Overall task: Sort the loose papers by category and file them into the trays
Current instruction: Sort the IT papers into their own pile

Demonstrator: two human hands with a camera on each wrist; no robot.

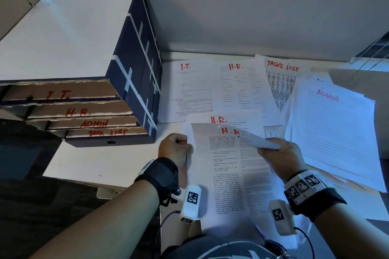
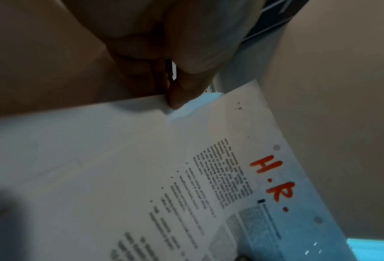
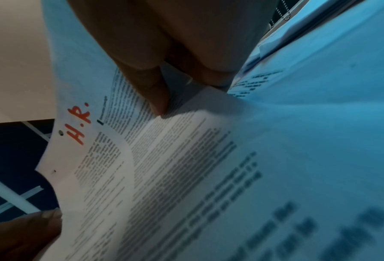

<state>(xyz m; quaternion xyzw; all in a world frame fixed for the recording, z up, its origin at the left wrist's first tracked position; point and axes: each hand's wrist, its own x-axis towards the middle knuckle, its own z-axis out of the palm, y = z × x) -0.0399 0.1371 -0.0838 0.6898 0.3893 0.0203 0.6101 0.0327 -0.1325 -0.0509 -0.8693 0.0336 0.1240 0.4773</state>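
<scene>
White sheet (image 1: 229,174) with red lettering; navy trays (image 1: 139,65), white-taped.

- A plain pale-grey wall (image 1: 252,6) is rising behind the white desk (image 1: 88,166).
- Slatted window blinds (image 1: 376,48) with a thin bead chain (image 1: 366,63) are hanging at the far right.
- A dark floor (image 1: 25,174) is showing below the desk's left edge.
</scene>
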